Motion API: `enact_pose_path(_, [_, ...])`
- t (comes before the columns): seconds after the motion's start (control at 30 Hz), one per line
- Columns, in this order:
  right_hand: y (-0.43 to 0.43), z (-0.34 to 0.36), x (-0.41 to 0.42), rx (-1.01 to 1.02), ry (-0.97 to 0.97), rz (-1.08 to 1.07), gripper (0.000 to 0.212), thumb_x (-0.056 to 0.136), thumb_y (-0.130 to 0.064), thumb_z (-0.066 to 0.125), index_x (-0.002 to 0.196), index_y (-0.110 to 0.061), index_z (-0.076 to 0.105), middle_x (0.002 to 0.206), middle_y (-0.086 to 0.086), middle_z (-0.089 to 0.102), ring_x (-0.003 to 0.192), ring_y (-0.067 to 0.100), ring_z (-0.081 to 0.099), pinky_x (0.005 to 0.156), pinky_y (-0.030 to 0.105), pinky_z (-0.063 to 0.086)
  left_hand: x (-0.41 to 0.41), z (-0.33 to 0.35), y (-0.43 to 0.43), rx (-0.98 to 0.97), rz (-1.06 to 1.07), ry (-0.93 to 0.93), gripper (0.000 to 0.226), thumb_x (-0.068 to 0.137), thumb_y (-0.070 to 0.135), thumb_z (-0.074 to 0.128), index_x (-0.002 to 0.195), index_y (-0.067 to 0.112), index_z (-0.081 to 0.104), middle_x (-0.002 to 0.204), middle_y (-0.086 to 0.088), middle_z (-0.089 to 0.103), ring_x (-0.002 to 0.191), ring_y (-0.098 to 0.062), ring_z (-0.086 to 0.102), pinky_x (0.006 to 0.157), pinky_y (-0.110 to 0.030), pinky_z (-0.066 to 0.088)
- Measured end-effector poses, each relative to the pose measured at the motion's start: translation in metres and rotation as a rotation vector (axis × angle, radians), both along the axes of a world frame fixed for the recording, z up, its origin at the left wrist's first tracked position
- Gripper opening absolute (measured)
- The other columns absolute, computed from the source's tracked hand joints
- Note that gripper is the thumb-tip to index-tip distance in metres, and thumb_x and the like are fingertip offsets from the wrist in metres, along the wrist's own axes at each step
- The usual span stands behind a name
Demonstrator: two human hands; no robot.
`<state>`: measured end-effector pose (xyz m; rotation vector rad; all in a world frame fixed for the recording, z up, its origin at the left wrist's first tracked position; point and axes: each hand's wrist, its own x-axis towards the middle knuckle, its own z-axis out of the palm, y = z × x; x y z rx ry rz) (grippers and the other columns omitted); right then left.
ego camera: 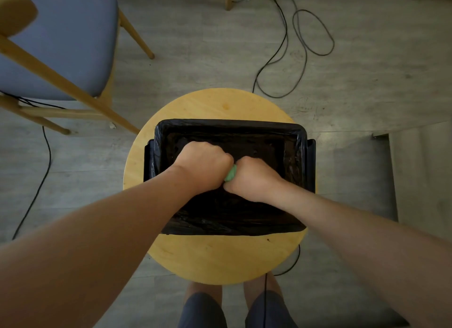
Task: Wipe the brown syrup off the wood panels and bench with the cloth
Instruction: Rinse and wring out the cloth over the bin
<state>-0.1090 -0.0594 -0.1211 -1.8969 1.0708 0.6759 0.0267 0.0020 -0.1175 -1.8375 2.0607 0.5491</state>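
The left hand point(204, 165) and right hand point(254, 178) are bare. The left forearm point(110, 230) and right forearm point(354, 230) are bare too, uncovered from the wrists to the picture's lower corners. Past the desk's point(220, 259) near edge are dark navy shorts point(203, 310) of plain cloth with straight hems. Bare legs point(203, 287) emerge from the hems. A thin black cable point(265, 303) runs down over the right leg of the shorts. Whether it is fixed to the person cannot be told.
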Motion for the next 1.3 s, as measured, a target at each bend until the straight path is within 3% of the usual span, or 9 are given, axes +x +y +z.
enact_pose_path(0.1, [0.002,-0.001,-0.004,-0.342,-0.088,0.270,0.016,0.089,-0.036,0.065,0.083,-0.021,0.064,0.074,-0.004,0.061,0.071,0.025,0.066,0.058,0.036,0.055,-0.001,0.001,-0.005,0.201,0.142,0.139,0.008,0.087,0.023,0.059,0.079,0.021,0.058,0.076,0.002,0.055,0.069,-0.021,0.057,0.062,-0.035,0.050])
enact_pose_path(0.23, [0.005,-0.004,-0.006,-0.572,-0.159,0.517,0.020,0.093,-0.033,0.061,0.097,-0.014,0.065,0.080,0.004,0.067,0.070,0.030,0.067,0.056,0.033,0.040,0.002,0.001,-0.009,0.477,0.283,0.344,0.010,0.088,0.020,0.059,0.078,0.016,0.061,0.076,-0.005,0.062,0.065,-0.021,0.060,0.055,-0.031,0.047])
enact_pose_path(0.37, [-0.006,0.006,-0.002,-0.633,-0.199,0.661,0.018,0.095,-0.028,0.057,0.097,-0.013,0.066,0.078,0.004,0.070,0.068,0.030,0.069,0.053,0.032,0.041,0.006,0.003,-0.014,0.706,0.461,0.475,0.015,0.083,0.019,0.070,0.079,0.008,0.060,0.069,-0.010,0.058,0.057,-0.029,0.057,0.048,-0.033,0.050])
enact_pose_path(0.57, [-0.022,0.053,0.005,-0.622,-0.160,0.701,0.020,0.099,-0.031,0.051,0.101,-0.014,0.063,0.079,0.002,0.068,0.067,0.029,0.065,0.054,0.032,0.039,0.019,0.037,-0.030,0.954,0.609,0.657,0.034,0.085,0.007,0.068,0.065,0.018,0.043,0.055,-0.001,0.030,0.047,-0.016,0.021,0.048,-0.027,0.019])
enact_pose_path(0.67, [-0.021,0.080,0.007,-0.645,-0.126,0.704,0.020,0.099,-0.032,0.051,0.097,-0.014,0.060,0.073,-0.001,0.062,0.058,0.027,0.053,0.051,0.031,0.036,0.023,0.065,-0.032,1.001,0.603,0.682,0.041,0.086,0.006,0.066,0.060,0.021,0.038,0.056,-0.001,0.027,0.049,-0.017,0.017,0.050,-0.028,0.015])
enact_pose_path(0.87, [-0.013,0.110,0.015,-0.714,-0.172,0.713,0.025,0.099,-0.035,0.052,0.097,-0.013,0.062,0.078,0.001,0.069,0.068,0.029,0.067,0.051,0.033,0.034,0.037,0.094,-0.026,1.055,0.610,0.710,0.042,0.087,0.005,0.063,0.061,0.021,0.035,0.057,0.000,0.027,0.049,-0.015,0.016,0.046,-0.026,0.014])
enact_pose_path(1.13, [0.010,0.091,0.031,-0.733,-0.276,0.760,0.022,0.096,-0.033,0.062,0.089,-0.013,0.064,0.066,-0.001,0.065,0.050,0.023,0.058,0.043,0.027,0.029,0.065,0.085,-0.010,1.319,0.591,0.686,0.043,0.096,0.010,0.062,0.060,0.021,0.040,0.059,0.004,0.025,0.045,-0.009,0.017,0.040,-0.020,0.013])
enact_pose_path(1.23, [0.012,0.072,0.029,-0.708,-0.276,0.710,0.021,0.093,-0.034,0.067,0.096,-0.013,0.062,0.074,0.001,0.068,0.061,0.027,0.067,0.045,0.030,0.036,0.061,0.076,-0.006,1.230,0.582,0.662,0.032,0.094,0.012,0.068,0.070,0.016,0.048,0.059,0.002,0.037,0.046,-0.010,0.026,0.041,-0.019,0.020])
enact_pose_path(1.3, [0.012,0.064,0.023,-0.538,-0.156,0.587,0.033,0.093,-0.037,0.067,0.113,-0.015,0.052,0.088,0.003,0.063,0.076,0.028,0.067,0.053,0.035,0.043,0.048,0.067,-0.004,0.980,0.497,0.521,0.021,0.090,0.019,0.075,0.085,0.011,0.057,0.064,-0.001,0.052,0.049,-0.014,0.042,0.044,-0.022,0.040])
